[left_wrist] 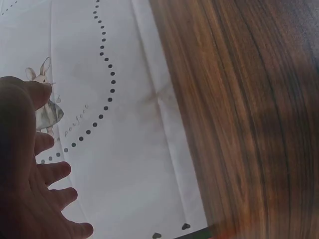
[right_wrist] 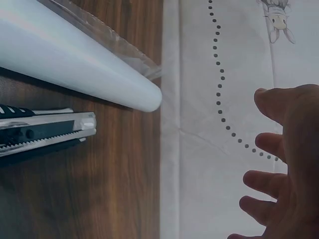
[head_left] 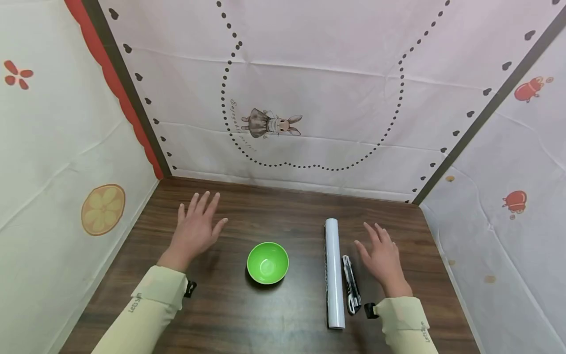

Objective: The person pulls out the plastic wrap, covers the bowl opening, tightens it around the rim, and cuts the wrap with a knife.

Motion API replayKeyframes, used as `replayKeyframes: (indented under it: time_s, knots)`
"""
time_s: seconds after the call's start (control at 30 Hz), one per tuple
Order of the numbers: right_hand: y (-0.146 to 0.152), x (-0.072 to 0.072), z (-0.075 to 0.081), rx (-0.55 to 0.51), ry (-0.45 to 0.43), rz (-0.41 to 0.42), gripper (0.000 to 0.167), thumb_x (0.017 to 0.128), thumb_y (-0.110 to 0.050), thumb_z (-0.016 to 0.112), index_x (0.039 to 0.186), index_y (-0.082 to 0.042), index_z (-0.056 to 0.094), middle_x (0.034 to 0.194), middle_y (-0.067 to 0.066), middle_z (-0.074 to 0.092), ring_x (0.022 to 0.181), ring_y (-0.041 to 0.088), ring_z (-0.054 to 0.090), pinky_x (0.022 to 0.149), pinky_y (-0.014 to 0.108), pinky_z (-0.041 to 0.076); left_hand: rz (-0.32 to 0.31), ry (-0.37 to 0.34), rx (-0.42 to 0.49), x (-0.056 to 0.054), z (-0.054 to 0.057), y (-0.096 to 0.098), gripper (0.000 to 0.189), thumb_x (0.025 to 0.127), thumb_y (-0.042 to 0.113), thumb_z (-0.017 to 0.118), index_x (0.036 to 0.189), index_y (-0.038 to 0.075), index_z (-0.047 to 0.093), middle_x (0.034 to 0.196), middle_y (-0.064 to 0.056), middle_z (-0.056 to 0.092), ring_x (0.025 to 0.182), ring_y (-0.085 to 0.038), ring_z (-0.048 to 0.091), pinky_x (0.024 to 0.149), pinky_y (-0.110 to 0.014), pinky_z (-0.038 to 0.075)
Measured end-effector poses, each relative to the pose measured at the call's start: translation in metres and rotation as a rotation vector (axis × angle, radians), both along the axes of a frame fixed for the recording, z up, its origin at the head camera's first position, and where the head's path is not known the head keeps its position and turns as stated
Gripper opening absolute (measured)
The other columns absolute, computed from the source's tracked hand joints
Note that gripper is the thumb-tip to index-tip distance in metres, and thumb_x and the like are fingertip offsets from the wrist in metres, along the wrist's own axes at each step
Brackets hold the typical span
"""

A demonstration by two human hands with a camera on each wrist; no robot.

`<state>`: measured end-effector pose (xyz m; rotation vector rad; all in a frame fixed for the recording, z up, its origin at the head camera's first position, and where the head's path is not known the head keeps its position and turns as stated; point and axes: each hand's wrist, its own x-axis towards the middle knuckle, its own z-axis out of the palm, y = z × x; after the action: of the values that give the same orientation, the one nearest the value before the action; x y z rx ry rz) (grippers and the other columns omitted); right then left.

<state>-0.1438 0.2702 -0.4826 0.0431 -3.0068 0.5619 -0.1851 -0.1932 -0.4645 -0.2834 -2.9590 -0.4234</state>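
Observation:
A green bowl (head_left: 268, 263) stands upright on the dark wood table, between the two hands. My left hand (head_left: 196, 229) is to its left, fingers spread and holding nothing; the left wrist view shows the same hand (left_wrist: 30, 169) with bare table beside it. Right of the bowl lies a white roll (head_left: 334, 275), with a strip of clear film (right_wrist: 117, 42) along its side in the right wrist view. Beside the roll is a utility knife (head_left: 351, 285), its handle black and silver. My right hand (head_left: 382, 255) is just right of the knife, fingers extended, touching neither.
A white printed cloth (head_left: 309, 98) with a rabbit figure stands as the back wall. Similar cloth panels rise at the left (head_left: 53, 196) and right (head_left: 517, 162) edges of the wooden table (head_left: 265, 319).

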Motion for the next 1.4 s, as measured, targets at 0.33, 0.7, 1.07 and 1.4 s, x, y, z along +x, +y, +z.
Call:
replayKeyframes:
  time_s: [0.33, 0.7, 1.07, 1.4]
  knots:
    - [-0.003, 0.002, -0.011, 0.001, -0.024, 0.003, 0.061, 0.098, -0.04, 0.053, 0.149, -0.011, 0.035, 0.152, 0.026, 0.03, 0.14, 0.048, 0.026, 0.11, 0.07, 0.019, -0.008, -0.041, 0.019, 0.0, -0.004, 0.003, 0.068, 0.101, 0.043, 0.046, 0.154, 0.01, 0.022, 0.158, -0.024, 0.019, 0.146, -0.046, 0.012, 0.111, -0.073, 0.011]
    - [-0.02, 0.009, -0.02, -0.043, -0.032, 0.03, 0.06, 0.096, -0.036, 0.057, 0.146, -0.008, 0.039, 0.15, 0.028, 0.034, 0.138, 0.049, 0.03, 0.111, 0.068, 0.022, -0.017, -0.055, 0.045, 0.006, -0.021, 0.011, 0.067, 0.101, 0.04, 0.047, 0.153, 0.005, 0.023, 0.154, -0.029, 0.023, 0.14, -0.05, 0.023, 0.11, -0.069, 0.022]
    - [-0.032, 0.018, -0.032, -0.126, -0.102, -0.006, 0.06, 0.096, -0.036, 0.058, 0.147, -0.012, 0.038, 0.15, 0.023, 0.033, 0.126, 0.047, 0.048, 0.098, 0.062, 0.043, -0.012, -0.129, 0.084, 0.014, -0.04, 0.018, 0.064, 0.101, 0.038, 0.047, 0.152, 0.005, 0.026, 0.145, -0.031, 0.035, 0.128, -0.052, 0.04, 0.1, -0.068, 0.037]
    - [-0.048, 0.029, -0.049, -0.152, 0.082, -0.045, 0.049, 0.089, -0.026, 0.067, 0.133, -0.007, 0.055, 0.131, 0.021, 0.055, 0.096, 0.034, 0.065, 0.081, 0.053, 0.053, -0.004, -0.224, 0.262, 0.03, -0.073, 0.035, 0.059, 0.102, 0.031, 0.046, 0.151, 0.002, 0.027, 0.143, -0.032, 0.036, 0.128, -0.051, 0.042, 0.104, -0.063, 0.038]
